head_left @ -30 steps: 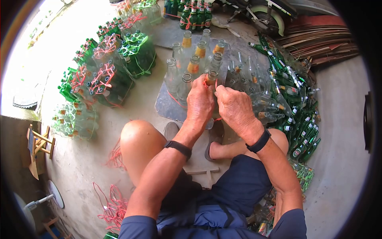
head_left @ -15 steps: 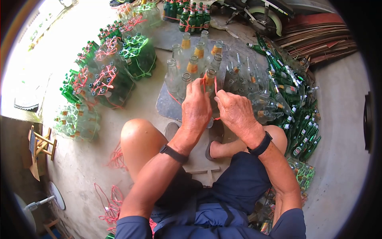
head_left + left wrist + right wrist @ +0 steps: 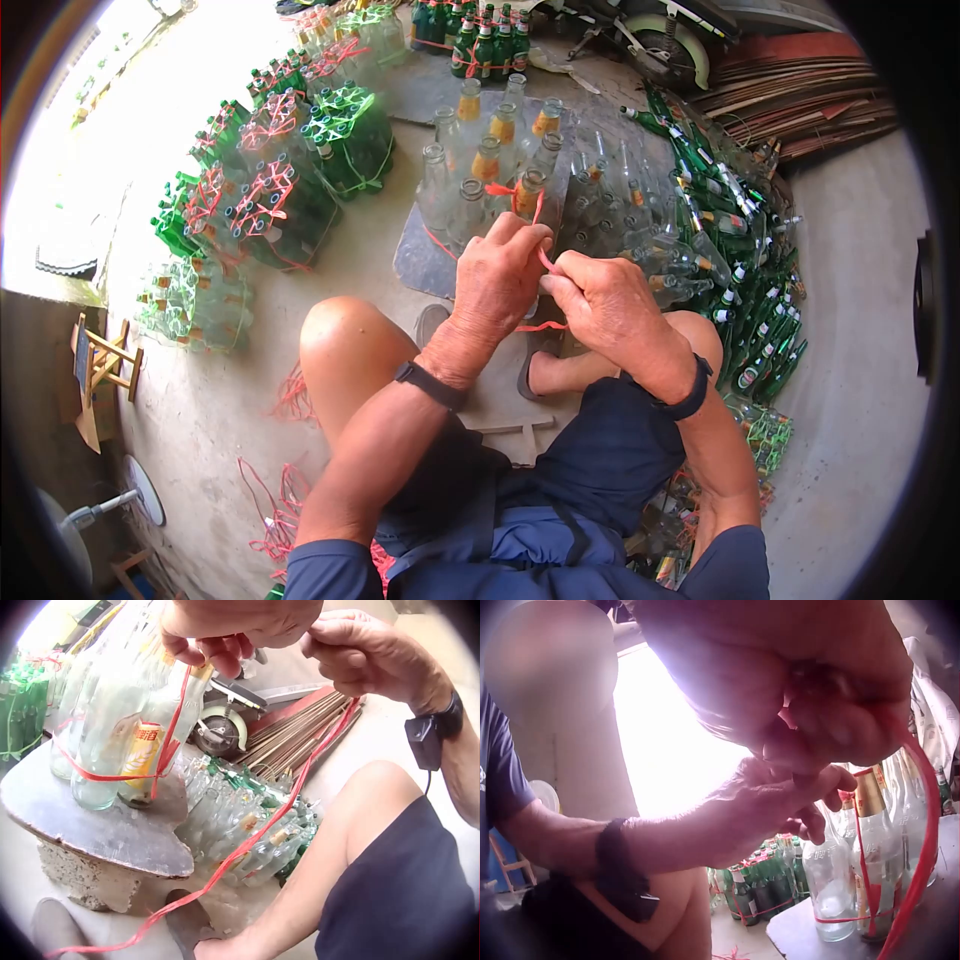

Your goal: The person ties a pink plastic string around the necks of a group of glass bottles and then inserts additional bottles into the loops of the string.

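Observation:
A cluster of clear glass bottles point(image 3: 437, 195), some with yellow-orange labels, stands upright on a grey slab point(image 3: 425, 270). Red plastic string point(image 3: 112, 778) runs round their lower part and rises to the neck of the nearest bottle point(image 3: 531, 184). Just in front of that neck, my left hand point(image 3: 497, 275) pinches the string between thumb and curled fingers. Close beside it, my right hand point(image 3: 620, 300) grips the same string in bent fingers. From the right hand a long string tail point(image 3: 255, 838) hangs down past the slab toward the floor.
Tied bundles of bottles point(image 3: 265, 205) stand on the left. Loose clear and green bottles point(image 3: 725, 225) lie heaped to the right. Behind are a motorbike wheel point(image 3: 668, 50) and stacked boards point(image 3: 800, 90). Tangled red string point(image 3: 280, 510) lies on the floor at the left.
Both hands have drawn back from the bottle neck toward the body and come together on the string. The red string at the neck now shows uncovered.

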### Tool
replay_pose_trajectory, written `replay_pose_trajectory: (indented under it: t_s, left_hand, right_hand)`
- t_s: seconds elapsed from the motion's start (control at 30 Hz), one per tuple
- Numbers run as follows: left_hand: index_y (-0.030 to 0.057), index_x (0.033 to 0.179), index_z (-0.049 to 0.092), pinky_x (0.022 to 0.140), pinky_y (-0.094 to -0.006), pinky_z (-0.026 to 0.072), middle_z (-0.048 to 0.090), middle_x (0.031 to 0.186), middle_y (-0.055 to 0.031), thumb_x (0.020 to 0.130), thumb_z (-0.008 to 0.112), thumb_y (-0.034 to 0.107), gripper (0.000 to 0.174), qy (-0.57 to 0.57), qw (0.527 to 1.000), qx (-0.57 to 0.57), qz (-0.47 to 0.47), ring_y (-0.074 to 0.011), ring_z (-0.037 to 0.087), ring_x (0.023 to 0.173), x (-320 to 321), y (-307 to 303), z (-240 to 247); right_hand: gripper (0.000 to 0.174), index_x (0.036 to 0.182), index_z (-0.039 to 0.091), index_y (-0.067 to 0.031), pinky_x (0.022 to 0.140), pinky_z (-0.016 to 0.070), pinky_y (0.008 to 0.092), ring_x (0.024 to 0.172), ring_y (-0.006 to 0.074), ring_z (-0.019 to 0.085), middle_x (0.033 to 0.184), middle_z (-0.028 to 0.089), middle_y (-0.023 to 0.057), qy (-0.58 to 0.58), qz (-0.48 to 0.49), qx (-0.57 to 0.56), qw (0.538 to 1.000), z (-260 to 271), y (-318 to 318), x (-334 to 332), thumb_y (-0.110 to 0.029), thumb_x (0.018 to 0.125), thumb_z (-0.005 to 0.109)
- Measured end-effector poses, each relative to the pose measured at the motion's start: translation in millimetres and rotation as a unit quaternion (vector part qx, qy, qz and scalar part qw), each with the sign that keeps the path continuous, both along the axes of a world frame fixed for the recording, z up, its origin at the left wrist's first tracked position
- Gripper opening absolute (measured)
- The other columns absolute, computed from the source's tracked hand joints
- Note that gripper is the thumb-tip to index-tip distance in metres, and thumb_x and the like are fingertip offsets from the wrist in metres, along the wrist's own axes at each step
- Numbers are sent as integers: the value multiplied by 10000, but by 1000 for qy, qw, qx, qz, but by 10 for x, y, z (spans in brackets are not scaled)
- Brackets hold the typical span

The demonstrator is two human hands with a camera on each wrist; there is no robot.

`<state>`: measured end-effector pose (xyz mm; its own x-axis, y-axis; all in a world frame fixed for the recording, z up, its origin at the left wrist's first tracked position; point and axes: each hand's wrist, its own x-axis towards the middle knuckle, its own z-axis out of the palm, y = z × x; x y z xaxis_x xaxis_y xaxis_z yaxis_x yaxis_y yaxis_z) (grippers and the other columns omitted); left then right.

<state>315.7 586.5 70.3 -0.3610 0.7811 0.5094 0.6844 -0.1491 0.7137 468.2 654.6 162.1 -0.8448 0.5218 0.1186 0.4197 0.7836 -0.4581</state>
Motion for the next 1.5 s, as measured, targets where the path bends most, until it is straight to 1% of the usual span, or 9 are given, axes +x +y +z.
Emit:
replay_pose_trajectory:
  t_s: [0.1,0.17,0.2,0.3,0.57,0.7,1.03,1.2,1.5]
  left_hand:
    - [85,1107,754,703,-388,533,634,907,-133,979,700,123,145,-150,988,23,22,-310,684,819,-9,10,-62]
    - [47,1144,762,679,-337,535,663,866,-107,1036,681,168,181,-206,978,4,16,-233,669,743,-36,1,-93]
    - [33,1168,759,661,-311,525,670,851,-74,1061,662,195,218,-306,952,-21,-8,-175,642,716,-37,-19,-52]
    - [3,1198,752,632,-265,506,676,835,-19,1103,619,241,289,-436,899,-29,-40,-83,591,686,-53,-45,-28]
    - [34,1195,771,614,-222,470,681,856,37,1119,602,307,330,-534,845,22,-12,-39,545,666,-137,-79,-41]
    - [35,1135,770,588,-223,431,659,848,28,1110,610,290,302,-587,808,29,26,-51,529,642,-180,-115,45]
    - [35,987,765,553,-241,404,621,773,7,1090,601,219,267,-672,730,67,103,-77,501,603,-249,-74,2]
    - [28,964,737,549,-243,401,602,758,6,1095,594,222,275,-690,707,83,131,-77,497,601,-284,-37,27]
    - [31,919,666,534,-246,377,515,712,13,1124,565,303,355,-674,711,89,182,-87,439,572,-348,54,91]
  right_hand:
    - [200,858,633,12,605,497,483,666,362,681,749,676,196,8,-16,-94,995,208,-5,140,-143,974,682]
    - [184,868,673,16,561,448,379,593,173,581,675,603,118,31,-31,-236,971,409,10,245,-127,979,704]
    - [139,907,707,19,550,394,288,626,55,473,664,547,13,24,-40,-277,960,515,28,309,-100,977,715]
    - [139,903,703,20,554,376,265,637,26,460,689,542,-59,12,-45,-300,953,774,144,477,-95,978,723]
    - [216,889,659,-12,466,275,211,511,-1,381,652,512,-73,94,-73,-352,929,1054,617,764,-172,1014,733]
    - [258,891,660,-18,442,299,213,465,7,379,603,494,-64,114,-52,-351,928,1114,921,740,-232,1020,724]
    - [230,945,683,-46,442,226,197,490,-21,309,627,436,-105,133,-66,-269,952,968,1689,71,-249,1053,695]
    - [276,925,752,-26,594,349,241,671,15,412,697,517,-89,125,-15,-123,984,794,1961,-531,-274,1040,716]
    - [302,927,744,2,605,422,320,654,76,467,669,570,-14,136,69,28,988,430,2288,-1495,-287,1011,733]
